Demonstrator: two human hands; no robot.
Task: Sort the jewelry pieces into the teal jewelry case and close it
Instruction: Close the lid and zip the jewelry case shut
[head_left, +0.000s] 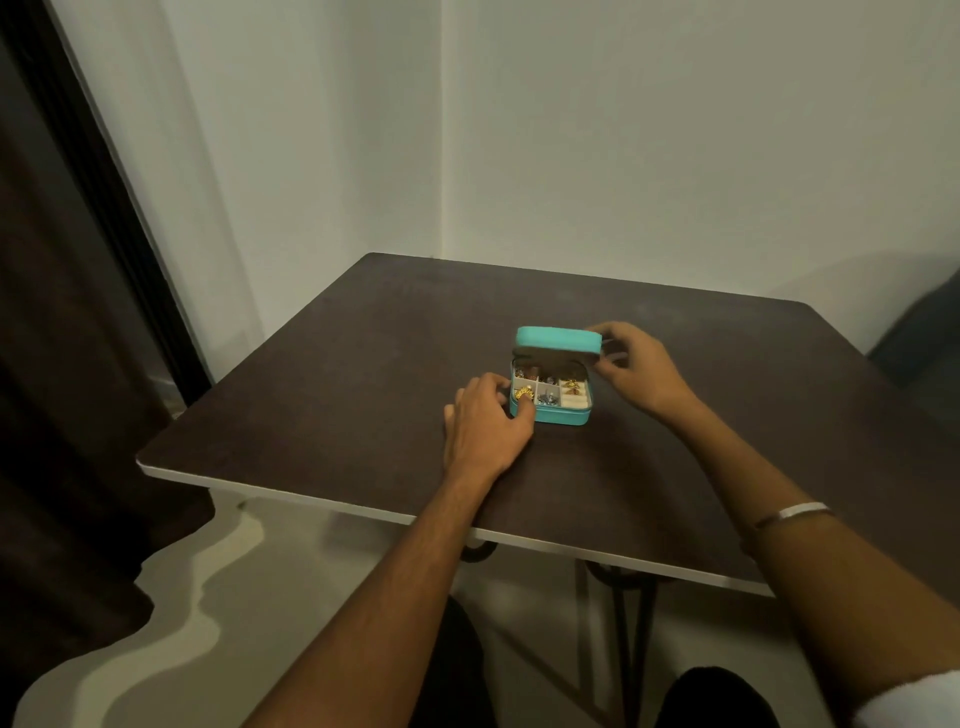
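A small teal jewelry case (563, 415) sits on the dark table (363, 364), its lid (558, 340) tilted partly over the tray. Several pale compartments hold gold and silver pieces. My left hand (485, 423) rests at the case's front left corner, its fingertips at a gold piece (523, 395) in the front left compartment; whether they pinch it I cannot tell. My right hand (631, 366) grips the lid's right end with curled fingers and thumb.
The table stands in a corner between pale walls. A dark curtain (62, 364) hangs at the left. The table's white front edge (311, 501) runs near my forearms, with metal legs (628, 623) beneath. A dark chair edge (924, 332) shows at the right.
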